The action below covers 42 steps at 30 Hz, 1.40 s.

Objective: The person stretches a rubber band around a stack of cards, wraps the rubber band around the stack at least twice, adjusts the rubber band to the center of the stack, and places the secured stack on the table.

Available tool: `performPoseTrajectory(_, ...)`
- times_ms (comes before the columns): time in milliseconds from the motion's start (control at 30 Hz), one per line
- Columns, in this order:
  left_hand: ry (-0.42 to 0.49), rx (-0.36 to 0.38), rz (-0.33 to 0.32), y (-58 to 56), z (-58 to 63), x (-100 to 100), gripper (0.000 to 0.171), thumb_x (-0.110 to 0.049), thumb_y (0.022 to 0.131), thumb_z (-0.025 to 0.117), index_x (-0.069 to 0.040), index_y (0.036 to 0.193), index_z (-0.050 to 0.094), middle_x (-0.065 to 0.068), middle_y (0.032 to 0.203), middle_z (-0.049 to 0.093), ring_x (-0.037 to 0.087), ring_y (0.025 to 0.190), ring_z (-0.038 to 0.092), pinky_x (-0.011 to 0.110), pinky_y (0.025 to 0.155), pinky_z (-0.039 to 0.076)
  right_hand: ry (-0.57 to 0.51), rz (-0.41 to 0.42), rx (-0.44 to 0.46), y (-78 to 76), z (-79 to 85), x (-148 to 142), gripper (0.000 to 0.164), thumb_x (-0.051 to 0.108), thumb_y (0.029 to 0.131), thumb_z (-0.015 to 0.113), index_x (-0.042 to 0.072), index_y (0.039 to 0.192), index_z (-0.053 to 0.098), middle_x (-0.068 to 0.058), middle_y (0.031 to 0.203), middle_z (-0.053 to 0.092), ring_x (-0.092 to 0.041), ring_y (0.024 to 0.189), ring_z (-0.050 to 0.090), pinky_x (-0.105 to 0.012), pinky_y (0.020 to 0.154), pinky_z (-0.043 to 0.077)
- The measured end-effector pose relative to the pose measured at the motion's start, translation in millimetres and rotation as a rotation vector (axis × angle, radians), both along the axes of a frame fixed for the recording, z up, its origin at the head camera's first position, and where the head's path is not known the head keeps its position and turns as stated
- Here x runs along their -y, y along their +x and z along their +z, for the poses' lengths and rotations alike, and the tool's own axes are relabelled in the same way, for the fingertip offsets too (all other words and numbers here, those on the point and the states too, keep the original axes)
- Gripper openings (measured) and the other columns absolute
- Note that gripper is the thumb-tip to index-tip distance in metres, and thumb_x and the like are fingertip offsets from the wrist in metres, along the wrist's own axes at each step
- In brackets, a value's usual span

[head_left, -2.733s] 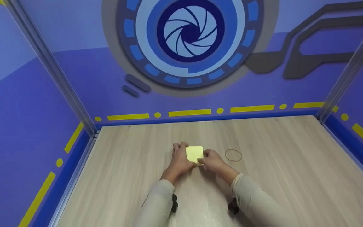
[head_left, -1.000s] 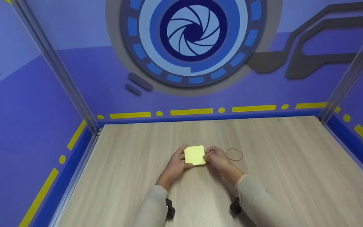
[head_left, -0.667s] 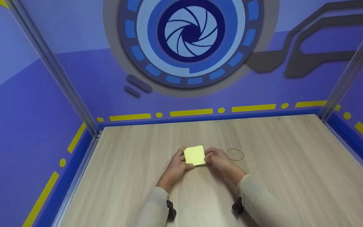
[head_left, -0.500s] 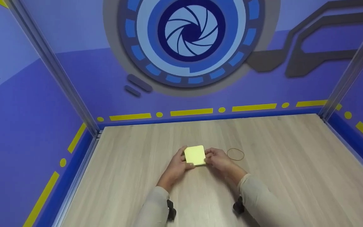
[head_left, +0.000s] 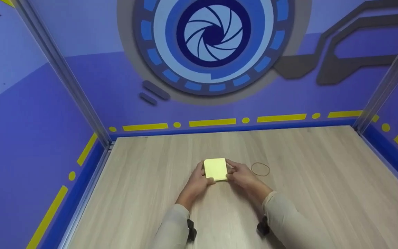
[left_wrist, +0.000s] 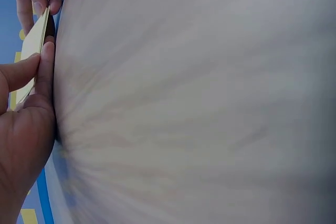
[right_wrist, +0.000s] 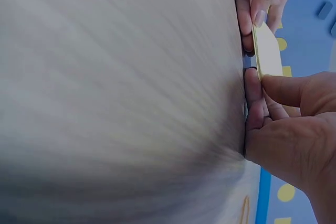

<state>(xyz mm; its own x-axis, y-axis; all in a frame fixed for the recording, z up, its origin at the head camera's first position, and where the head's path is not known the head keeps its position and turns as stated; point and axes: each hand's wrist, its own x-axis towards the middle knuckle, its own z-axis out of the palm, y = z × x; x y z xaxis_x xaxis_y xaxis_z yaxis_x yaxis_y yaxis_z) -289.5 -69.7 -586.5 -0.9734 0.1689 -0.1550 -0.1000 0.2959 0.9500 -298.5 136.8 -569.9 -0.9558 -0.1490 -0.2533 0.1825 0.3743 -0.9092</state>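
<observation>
Fingers of left hand and right hand in a narrow pinch on opposite edges of a yellow square

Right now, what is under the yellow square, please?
In wrist views, fingers of the left hand and right hand show beneath the square, above the table. Most of its underside and the table directly below are hidden.

Sleeves, one pair, long, pale grey-beige: left sleeve, plain, ending just above the wrist; right sleeve, lightly creased, with a cream-toned cuff edge. Black wrist devices, two by my count: left device and right device, small, blocky, projecting from each sleeve's inner side. Hands, bare: left hand, right hand.
</observation>
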Motion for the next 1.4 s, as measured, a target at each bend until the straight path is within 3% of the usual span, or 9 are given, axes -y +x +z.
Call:
performPoseTrajectory(133,-0.04,-0.009,-0.019,-0.3,0.9,-3.4,0.095,-0.003,0.091,0.069,-0.008,0.171,0.017,0.016,0.173,0.038,0.036,0.163,0.032,0.058,0.135,0.022,0.008,0.009,0.008,0.2,0.0,-0.3,0.074,-0.001,0.095,0.063,0.014,0.164,0.042,-0.007,0.105,0.066,-0.016,0.086,0.057,-0.026,0.072,0.046)
performPoseTrajectory(367,-0.057,-0.011,-0.058,-0.1,0.9,-2.0,0.101,-0.004,0.09,0.067,-0.005,0.171,0.008,0.014,0.179,0.024,0.036,0.168,0.014,0.059,0.137,0.012,0.04,0.049,0.019,0.2,1.6,-0.5,0.075,0.002,0.095,0.062,0.011,0.166,0.038,-0.007,0.112,0.067,-0.018,0.097,0.059,-0.027,0.082,0.047)
performPoseTrajectory(533,-0.048,-0.009,-0.062,-0.4,2.9,-0.7,0.102,-0.003,0.092,0.067,-0.007,0.172,0.003,0.015,0.18,0.019,0.036,0.169,0.011,0.059,0.137,0.011,0.054,0.059,0.013,-0.9,3.1,-0.6,0.073,0.002,0.097,0.062,0.01,0.165,0.038,-0.008,0.11,0.065,-0.018,0.092,0.057,-0.027,0.076,0.046)
performPoseTrajectory(667,-0.029,-0.021,-0.064,-0.2,4.5,1.0,0.098,-0.001,0.094,0.069,-0.014,0.17,0.008,0.021,0.174,0.033,0.038,0.161,0.036,0.059,0.135,0.022,0.028,0.061,0.014,-2.2,2.8,-0.4,0.074,0.001,0.096,0.061,0.008,0.166,0.037,-0.005,0.099,0.062,-0.016,0.082,0.053,-0.028,0.07,0.044)
performPoseTrajectory(800,-0.006,-0.02,-0.082,-0.2,4.9,2.3,0.078,-0.001,0.094,0.071,-0.018,0.157,0.027,0.021,0.156,0.055,0.028,0.133,0.059,0.049,0.123,0.039,-0.007,0.056,0.044,-3.0,1.3,0.1,0.074,0.001,0.095,0.059,0.008,0.166,0.037,-0.004,0.095,0.061,-0.016,0.081,0.052,-0.028,0.071,0.043)
performPoseTrajectory(933,0.009,0.001,-0.101,-0.9,4.6,2.7,0.062,-0.004,0.094,0.069,-0.015,0.148,0.04,0.016,0.145,0.062,0.02,0.116,0.058,0.035,0.11,0.043,-0.016,0.054,0.051,-2.6,0.3,-0.3,0.072,0.0,0.095,0.06,0.006,0.164,0.041,-0.004,0.097,0.064,-0.017,0.085,0.055,-0.028,0.072,0.044)
performPoseTrajectory(1133,0.154,0.058,-0.108,-3.2,3.9,2.5,0.042,-0.002,0.106,0.05,-0.007,0.147,0.043,0.023,0.153,0.056,0.022,0.125,0.066,0.034,0.103,0.061,-0.036,0.052,0.06,-1.7,0.7,-1.4,0.072,0.001,0.095,0.06,0.006,0.164,0.04,-0.003,0.097,0.063,-0.016,0.087,0.055,-0.028,0.076,0.044)
performPoseTrajectory(1300,0.181,0.062,-0.095,-3.2,2.8,2.9,0.041,0.002,0.104,0.049,-0.005,0.145,0.044,0.026,0.152,0.056,0.023,0.124,0.068,0.034,0.099,0.063,-0.036,0.06,0.047,-1.3,-0.1,-2.9,0.071,0.0,0.095,0.061,0.007,0.164,0.041,-0.003,0.094,0.061,-0.016,0.081,0.053,-0.027,0.07,0.043)
performPoseTrajectory(1400,0.189,0.061,-0.092,-3.6,2.2,3.0,0.042,0.003,0.104,0.051,-0.004,0.145,0.044,0.026,0.148,0.059,0.023,0.121,0.07,0.034,0.098,0.064,-0.033,0.072,0.029,-0.6,1.1,-3.3,0.071,-0.001,0.095,0.061,0.006,0.163,0.041,-0.005,0.098,0.065,-0.017,0.086,0.056,-0.027,0.074,0.045)
